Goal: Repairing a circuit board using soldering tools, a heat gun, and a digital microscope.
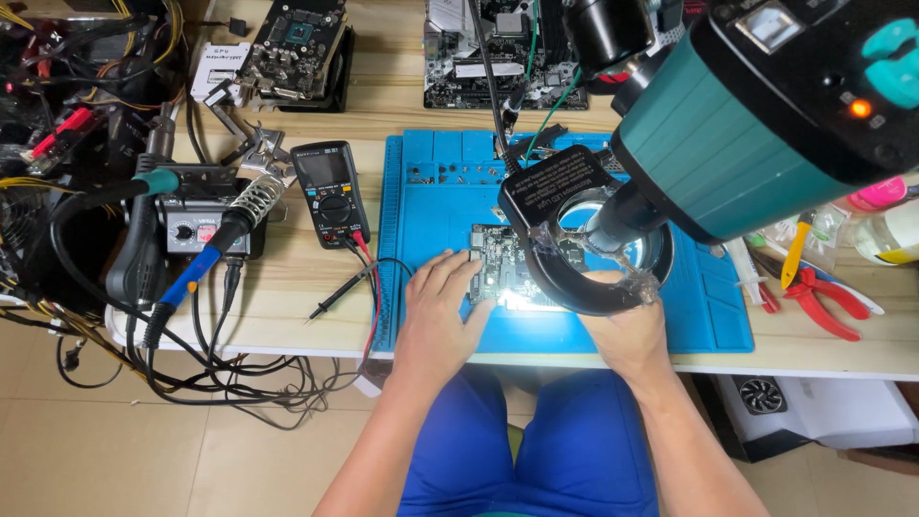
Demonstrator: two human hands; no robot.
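A small dark circuit board (502, 265) lies on a blue work mat (431, 201), lit from above by a black ring light (584, 235) under a large teal microscope head (756, 115). My left hand (442, 311) rests on the mat with its fingertips touching the board's left edge. My right hand (627, 325) lies at the board's right side, its fingers partly hidden beneath the ring light, so what they touch cannot be seen.
A black multimeter (327, 194) with red and black probe leads (359, 278) sits left of the mat. A soldering station (196, 225) and tangled cables fill the far left. Red-handled pliers (814, 297) lie at right. Larger circuit boards (297, 48) lie at the back.
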